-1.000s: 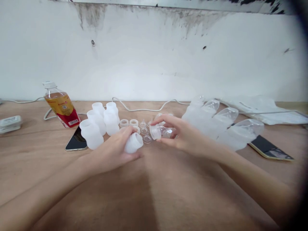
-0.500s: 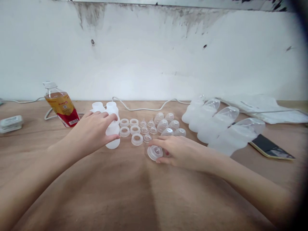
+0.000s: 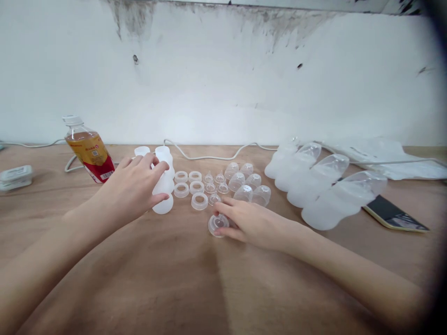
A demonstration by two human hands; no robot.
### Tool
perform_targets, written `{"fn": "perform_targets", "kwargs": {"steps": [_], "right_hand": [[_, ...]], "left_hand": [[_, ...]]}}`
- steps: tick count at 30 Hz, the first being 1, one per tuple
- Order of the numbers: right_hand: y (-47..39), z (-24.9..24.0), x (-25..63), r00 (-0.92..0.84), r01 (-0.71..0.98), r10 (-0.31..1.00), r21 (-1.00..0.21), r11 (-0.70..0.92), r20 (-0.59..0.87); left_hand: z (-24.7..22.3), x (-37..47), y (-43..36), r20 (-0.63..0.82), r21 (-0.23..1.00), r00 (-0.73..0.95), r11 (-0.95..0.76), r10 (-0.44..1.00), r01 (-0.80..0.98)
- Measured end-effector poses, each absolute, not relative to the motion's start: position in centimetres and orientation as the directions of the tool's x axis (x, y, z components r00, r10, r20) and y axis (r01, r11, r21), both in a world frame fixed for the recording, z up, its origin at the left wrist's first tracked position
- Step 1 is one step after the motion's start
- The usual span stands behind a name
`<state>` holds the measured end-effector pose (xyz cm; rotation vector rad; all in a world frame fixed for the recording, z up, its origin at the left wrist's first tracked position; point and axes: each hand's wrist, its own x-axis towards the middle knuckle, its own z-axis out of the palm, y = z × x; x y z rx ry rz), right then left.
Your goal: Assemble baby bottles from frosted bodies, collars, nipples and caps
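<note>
My left hand point(image 3: 139, 179) is at the group of white bottles point(image 3: 163, 203) on the left, its fingers curved around the side of one, thumb and fingers apart. With thumb and fingers my right hand point(image 3: 240, 218) grips a clear ring with a nipple in it point(image 3: 217, 225), low over the table. Between the hands lie several translucent rings point(image 3: 199, 201) in rows. Beside them are several clear nipples point(image 3: 222, 188), and farther right stand several clear domed caps point(image 3: 243, 192).
Several capped white bottles point(image 3: 319, 215) stand on the right, with a phone point(image 3: 394, 215) and a plastic bag point(image 3: 377, 156) beyond. A drink bottle point(image 3: 91, 156) and a small clear box point(image 3: 16, 177) are at the left. A white cable point(image 3: 209, 158) runs along the wall.
My right hand has moved a little left with the ring and nipple, baring more of the front caps. My left thumb and fingers have shifted slightly left along the bottles.
</note>
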<state>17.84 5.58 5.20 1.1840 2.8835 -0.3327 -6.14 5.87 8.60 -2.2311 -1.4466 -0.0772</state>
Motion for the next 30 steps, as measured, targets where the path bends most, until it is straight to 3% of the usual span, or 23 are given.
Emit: {"fn": "perform_targets", "kwargs": {"steps": [3, 6, 8, 11, 13, 16, 19, 22, 24, 26, 28, 30], "right_hand": [[5.6, 5.0, 17.7, -0.725, 0.682, 0.685, -0.204, 0.702, -0.066], [5.5, 4.8, 17.3, -0.712, 0.693, 0.700, -0.210, 0.690, -0.049], [5.3, 4.6, 17.0, -0.701, 0.698, 0.712, -0.235, 0.676, -0.033], [5.0, 4.1, 16.6, -0.686, 0.689, 0.728, -0.323, 0.649, -0.001], [4.9, 3.8, 16.4, -0.674, 0.679, 0.738, -0.373, 0.632, 0.025], [5.1, 3.5, 16.4, -0.692, 0.636, 0.718, -0.410, 0.654, 0.072], [5.7, 4.0, 16.8, -0.722, 0.573, 0.684, -0.464, 0.676, 0.105], [6.5, 5.3, 17.7, -0.684, 0.571, 0.708, -0.472, 0.671, 0.179], [7.1, 6.3, 18.4, -0.623, 0.658, 0.735, -0.328, 0.678, 0.268], [7.5, 6.6, 19.0, -0.610, 0.750, 0.729, -0.070, 0.658, 0.311], [7.9, 6.4, 19.3, -0.638, 0.768, 0.718, 0.158, 0.621, 0.278], [8.2, 5.7, 19.4, -0.668, 0.741, 0.712, 0.278, 0.612, 0.216]], "left_hand": [[8.3, -4.8, 5.0, 0.398, -0.332, 0.473, -0.357, 0.786, 0.873], [7.0, -2.5, 3.7, 0.448, -0.169, 0.550, -0.537, 0.705, 0.827], [5.5, -1.0, 2.9, 0.363, 0.034, 0.615, -0.669, 0.700, 0.742], [3.3, 0.3, 2.6, 0.230, 0.294, 0.581, -0.625, 0.781, 0.723], [2.6, 0.4, 2.9, 0.169, 0.396, 0.542, -0.560, 0.823, 0.728], [2.5, 0.0, 3.5, 0.127, 0.449, 0.532, -0.526, 0.837, 0.722], [3.0, -0.8, 3.8, 0.115, 0.402, 0.563, -0.556, 0.819, 0.727], [3.4, -1.5, 4.1, 0.090, 0.256, 0.589, -0.590, 0.803, 0.765], [3.7, -1.7, 4.2, 0.097, 0.127, 0.606, -0.614, 0.790, 0.779], [3.9, -1.8, 4.4, 0.118, -0.032, 0.629, -0.630, 0.769, 0.776], [4.2, -1.7, 4.5, 0.131, -0.200, 0.649, -0.621, 0.750, 0.758], [4.3, -1.7, 4.5, 0.136, -0.323, 0.654, -0.591, 0.744, 0.739]]}}
